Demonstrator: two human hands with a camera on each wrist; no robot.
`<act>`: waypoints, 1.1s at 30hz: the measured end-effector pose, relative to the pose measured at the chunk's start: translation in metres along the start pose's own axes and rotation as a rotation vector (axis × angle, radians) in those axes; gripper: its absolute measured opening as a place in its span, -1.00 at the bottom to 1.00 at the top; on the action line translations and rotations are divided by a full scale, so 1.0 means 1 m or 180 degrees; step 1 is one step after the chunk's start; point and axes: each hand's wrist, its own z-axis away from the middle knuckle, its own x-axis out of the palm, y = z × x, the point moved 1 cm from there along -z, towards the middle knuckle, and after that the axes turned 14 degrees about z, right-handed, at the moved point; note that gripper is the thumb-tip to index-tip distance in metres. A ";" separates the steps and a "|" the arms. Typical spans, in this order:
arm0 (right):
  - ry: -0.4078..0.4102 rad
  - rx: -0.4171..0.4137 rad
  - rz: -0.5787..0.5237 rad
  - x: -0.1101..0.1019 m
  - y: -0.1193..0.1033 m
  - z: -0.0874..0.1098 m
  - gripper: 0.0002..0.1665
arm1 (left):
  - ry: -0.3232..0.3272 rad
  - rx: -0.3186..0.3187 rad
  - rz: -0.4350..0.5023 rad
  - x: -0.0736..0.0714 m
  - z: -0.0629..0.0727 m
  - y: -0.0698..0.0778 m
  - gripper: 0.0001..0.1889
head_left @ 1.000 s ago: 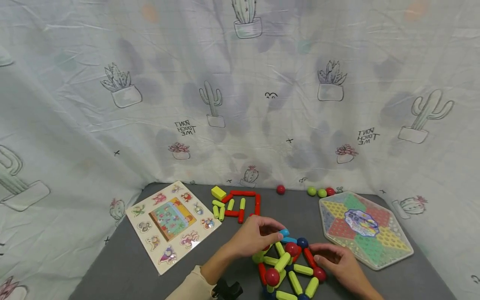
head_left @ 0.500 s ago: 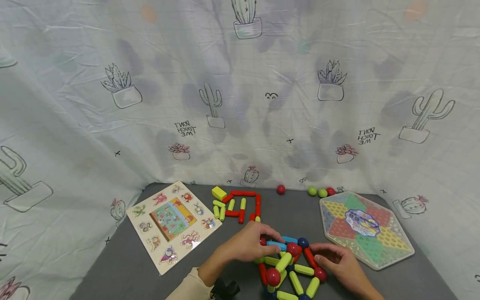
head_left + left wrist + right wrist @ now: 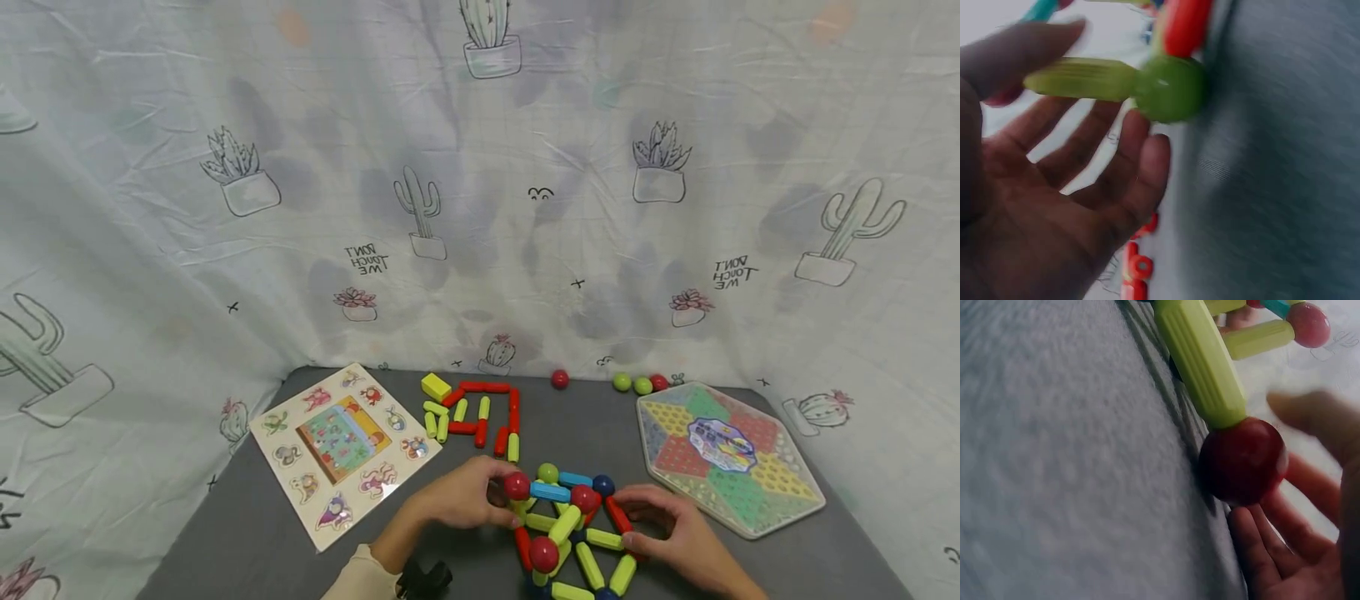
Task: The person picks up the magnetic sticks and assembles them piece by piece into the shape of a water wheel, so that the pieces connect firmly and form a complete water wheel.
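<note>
A frame of toy building rods and balls stands near the table's front. Its blue rod joins two red balls on top, one the upper-left red ball. My left hand is curled round that corner, fingers behind, thumb in front. In the left wrist view a yellow-green rod passes between thumb and fingers, and a fingertip reaches the green ball. My right hand is at the frame's right side. Its loose fingers touch a low red ball, the thumb apart from it in the right wrist view.
Loose red rods and yellow-green rods lie behind the frame beside a yellow block. A picture puzzle board lies left, a hexagonal game board right. Loose balls, including a red ball, sit along the back edge.
The blue rod in my left hand came down between the two upper red balls and was let go. My left hand then moved left to the corner. My right thumb shifted toward the low red ball.
</note>
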 end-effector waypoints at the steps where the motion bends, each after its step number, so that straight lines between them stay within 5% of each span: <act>1: -0.0025 -0.0047 0.0019 0.000 -0.001 0.000 -0.51 | 0.0001 0.0001 -0.0044 0.000 0.001 -0.003 -0.67; 8: 0.0056 -0.0351 0.0191 0.001 -0.002 0.000 -0.51 | 0.0202 0.0245 -0.0351 0.004 0.000 -0.012 -0.73; 17: 0.0637 0.0114 0.0456 -0.005 0.001 0.005 -0.75 | 0.0557 0.0324 -0.0461 0.019 -0.014 -0.018 -0.75; 25: 0.0794 0.0322 0.0633 -0.006 0.000 0.003 -0.39 | 0.0814 0.0362 -0.0572 0.027 -0.028 -0.014 -0.72; 33: 0.0954 0.0463 0.0802 -0.005 0.000 0.001 -0.67 | 0.0941 0.0505 -0.0722 0.021 -0.036 -0.017 -0.70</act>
